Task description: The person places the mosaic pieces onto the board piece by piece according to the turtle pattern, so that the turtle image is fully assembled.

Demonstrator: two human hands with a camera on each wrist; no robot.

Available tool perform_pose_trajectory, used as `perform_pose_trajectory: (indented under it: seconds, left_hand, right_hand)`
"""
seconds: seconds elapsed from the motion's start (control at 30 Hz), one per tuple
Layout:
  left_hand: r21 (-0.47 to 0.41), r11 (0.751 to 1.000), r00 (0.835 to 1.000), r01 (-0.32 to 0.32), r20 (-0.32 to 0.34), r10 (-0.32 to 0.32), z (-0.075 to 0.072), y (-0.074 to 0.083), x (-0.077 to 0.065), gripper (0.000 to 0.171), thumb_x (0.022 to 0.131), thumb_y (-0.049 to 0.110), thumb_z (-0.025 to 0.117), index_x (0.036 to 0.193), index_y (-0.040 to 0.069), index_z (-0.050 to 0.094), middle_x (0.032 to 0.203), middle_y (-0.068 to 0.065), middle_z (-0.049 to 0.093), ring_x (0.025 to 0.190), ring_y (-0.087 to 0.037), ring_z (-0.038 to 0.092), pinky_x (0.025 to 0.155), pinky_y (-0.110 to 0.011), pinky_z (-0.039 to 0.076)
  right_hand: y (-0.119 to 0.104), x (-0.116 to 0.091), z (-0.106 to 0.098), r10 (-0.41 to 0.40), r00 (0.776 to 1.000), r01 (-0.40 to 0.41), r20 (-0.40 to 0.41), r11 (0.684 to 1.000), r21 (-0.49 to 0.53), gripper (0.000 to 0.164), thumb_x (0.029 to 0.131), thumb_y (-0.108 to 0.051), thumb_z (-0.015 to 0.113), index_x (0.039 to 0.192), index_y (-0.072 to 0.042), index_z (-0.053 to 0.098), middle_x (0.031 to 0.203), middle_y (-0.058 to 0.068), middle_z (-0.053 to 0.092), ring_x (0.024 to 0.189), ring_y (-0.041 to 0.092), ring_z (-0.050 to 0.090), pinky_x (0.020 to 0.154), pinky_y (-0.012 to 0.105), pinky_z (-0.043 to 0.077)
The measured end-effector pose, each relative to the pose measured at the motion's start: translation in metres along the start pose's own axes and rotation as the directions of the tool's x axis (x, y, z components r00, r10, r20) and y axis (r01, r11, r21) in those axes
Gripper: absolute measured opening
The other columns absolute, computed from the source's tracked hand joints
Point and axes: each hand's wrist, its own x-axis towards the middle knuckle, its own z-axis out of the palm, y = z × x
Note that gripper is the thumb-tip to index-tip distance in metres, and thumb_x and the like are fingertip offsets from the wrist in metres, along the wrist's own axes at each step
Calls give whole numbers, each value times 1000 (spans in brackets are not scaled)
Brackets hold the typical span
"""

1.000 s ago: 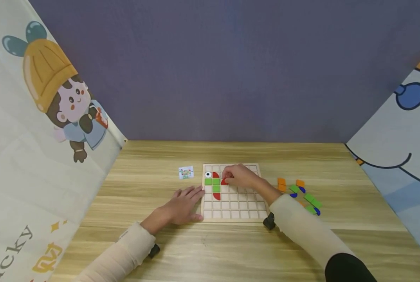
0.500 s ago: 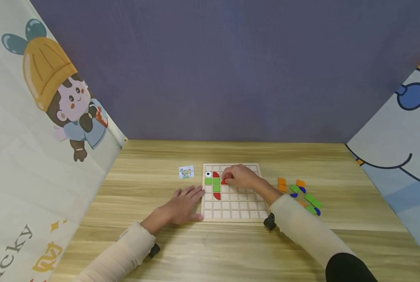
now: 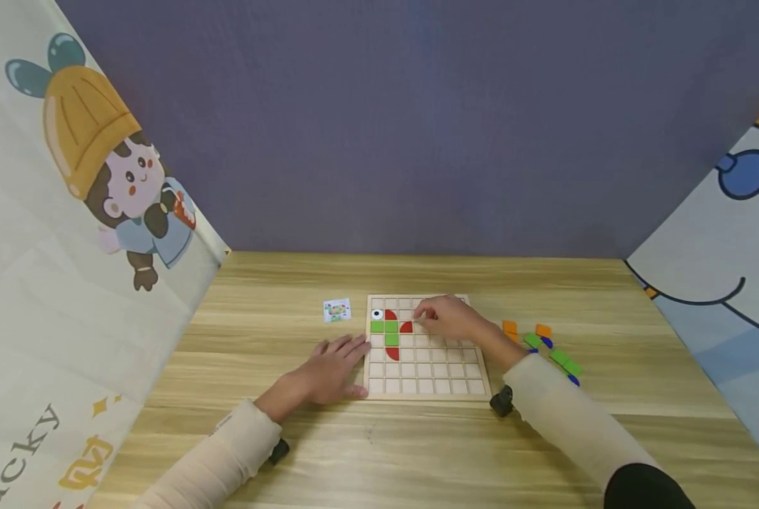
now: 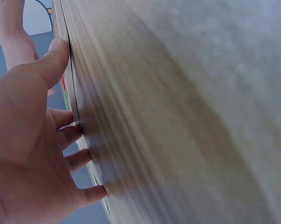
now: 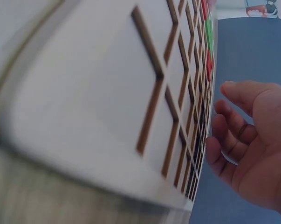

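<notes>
A wooden grid board (image 3: 426, 389) lies on the table. Its upper left cells hold a white eye tile (image 3: 377, 314), green square tiles (image 3: 391, 339) and red quarter-round tiles, one of which (image 3: 406, 327) is just left of my right fingertips. My right hand (image 3: 449, 317) hovers over the board's upper middle, fingers loosely bent, with nothing between thumb and fingers in the right wrist view. Flat on the table, my left hand (image 3: 334, 371) has its fingers spread, and the fingertips and thumb touch the board's left edge.
Right of the board lie loose orange tiles (image 3: 543, 330), green tiles (image 3: 566, 362) and blue tiles (image 3: 573, 380), partly behind the right forearm. A small picture card (image 3: 337, 310) is at the board's upper left. A dark panel (image 3: 417, 127) stands behind the table.
My right hand has let go of the red quarter-round tile, which now lies in its cell, and has shifted a little to the right. The left hand stays in place.
</notes>
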Motion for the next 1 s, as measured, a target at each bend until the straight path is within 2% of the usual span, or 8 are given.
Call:
perform_pose_trajectory:
  seconds: [0.2, 0.4, 0.8, 1.0]
  left_hand:
    - [-3, 1000, 1000, 13, 12, -13, -1, 0, 0, 87, 96, 59, 58, 162, 13, 26, 171, -8, 22, 156, -38, 23, 118, -70, 25]
    - [-4, 1000, 1000, 11, 11, -11, -1, 0, 0, 86, 96, 59, 58, 162, 13, 26, 171, -8, 22, 156, -38, 23, 118, -70, 26]
    - [3, 1000, 1000, 7, 15, -7, 0, -1, 0, 87, 96, 60, 58, 162, 13, 26, 171, -9, 22, 156, -39, 23, 118, -70, 25]
    - [2, 1000, 1000, 4, 14, -4, 0, -1, -1, 87, 96, 60, 58, 162, 13, 26, 171, -9, 21, 156, -39, 23, 118, -71, 26]
  right_hand:
    - [10, -13, -13, 42, 999, -42, -9, 999, 14, 22, 102, -22, 62, 119, -15, 72, 85, -5, 67, 63, 10, 51, 66, 29, 46]
    - [24, -27, -22, 63, 998, -62, -30, 998, 29, 21, 102, -20, 62, 120, -13, 72, 89, 0, 70, 64, 11, 53, 65, 29, 46]
    - [50, -54, -39, 72, 994, -71, -85, 997, 11, 22, 101, -16, 63, 118, -7, 72, 96, 4, 72, 74, 12, 59, 70, 32, 51]
    - [63, -69, -46, 91, 990, -96, -105, 994, -44, 23, 100, -14, 63, 119, -6, 72, 102, 7, 74, 88, 17, 65, 78, 38, 55]
